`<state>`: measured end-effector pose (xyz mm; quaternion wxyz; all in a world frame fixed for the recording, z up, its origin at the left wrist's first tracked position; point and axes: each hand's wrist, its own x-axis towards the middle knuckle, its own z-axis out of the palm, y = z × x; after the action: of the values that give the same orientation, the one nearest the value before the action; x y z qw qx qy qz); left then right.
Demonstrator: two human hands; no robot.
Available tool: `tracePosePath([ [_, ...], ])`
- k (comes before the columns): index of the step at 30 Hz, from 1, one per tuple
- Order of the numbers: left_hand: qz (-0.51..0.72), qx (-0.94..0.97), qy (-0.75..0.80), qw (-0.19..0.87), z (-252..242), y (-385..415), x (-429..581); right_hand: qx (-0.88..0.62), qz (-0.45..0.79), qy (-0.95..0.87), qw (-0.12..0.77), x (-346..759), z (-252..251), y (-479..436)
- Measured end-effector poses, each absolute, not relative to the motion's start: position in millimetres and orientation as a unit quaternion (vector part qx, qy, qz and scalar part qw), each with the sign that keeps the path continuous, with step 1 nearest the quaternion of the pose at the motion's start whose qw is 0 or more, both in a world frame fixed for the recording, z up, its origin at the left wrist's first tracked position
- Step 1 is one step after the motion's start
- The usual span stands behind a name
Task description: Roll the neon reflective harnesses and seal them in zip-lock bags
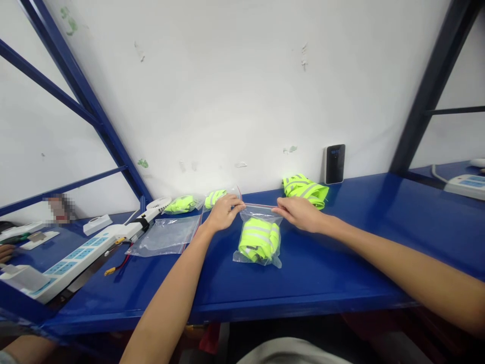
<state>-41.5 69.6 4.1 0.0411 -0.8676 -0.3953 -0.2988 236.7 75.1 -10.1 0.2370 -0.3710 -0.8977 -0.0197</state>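
A clear zip bag lies on the blue table with its zip edge toward the wall. Inside it is a folded neon-yellow reflective strap bundle with grey stripes. My left hand pinches the left corner of the bag's top edge. At the right end of the same edge, my right hand grips the plastic between thumb and fingers. The zip edge is stretched straight between both hands; whether it is sealed I cannot tell.
Flat plastic bags lie left of my arm, beside a power strip and a loose cable connector. Bagged yellow bundles and a loose yellow bundle rest by the wall. A phone-like device stands upright at the back right.
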Motion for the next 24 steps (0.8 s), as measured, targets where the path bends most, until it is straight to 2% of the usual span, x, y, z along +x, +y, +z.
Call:
tracePosePath([
  [5, -0.309, -0.862, -0.401, 0.035, -1.5, 69.7, -43.9, -0.342, 0.042, -0.905, 0.249, 232.5, -11.1, 68.0],
  [8, -0.324, -0.835, -0.444, 0.030, -9.4, 70.5, -47.7, -0.351, 0.085, -0.889, 0.283, 233.6, -7.9, 62.0],
  [11, -0.332, -0.816, -0.473, 0.028, -15.8, 71.8, -50.9, -0.336, 0.077, -0.880, 0.326, 236.7, 0.1, 52.6],
  [13, -0.336, -0.811, -0.477, 0.031, -18.3, 72.2, -51.0, -0.262, 0.066, -0.917, 0.293, 237.0, 4.4, 43.5],
  [16, -0.330, -0.813, -0.478, 0.036, -20.7, 71.2, -47.7, -0.158, 0.084, -0.970, 0.165, 231.9, 2.4, 29.3],
  [18, -0.321, -0.818, -0.476, 0.044, -20.3, 70.0, -45.5, -0.153, 0.081, -0.974, 0.144, 226.3, -4.0, 24.0],
  [21, -0.346, -0.797, -0.490, 0.072, -12.5, 68.6, -47.9, -0.187, 0.032, -0.964, 0.185, 219.1, -13.2, 29.0],
  [24, -0.426, -0.737, -0.521, 0.066, 4.5, 65.8, -60.1, -0.228, -0.036, -0.945, 0.234, 211.9, -13.7, 50.2],
])
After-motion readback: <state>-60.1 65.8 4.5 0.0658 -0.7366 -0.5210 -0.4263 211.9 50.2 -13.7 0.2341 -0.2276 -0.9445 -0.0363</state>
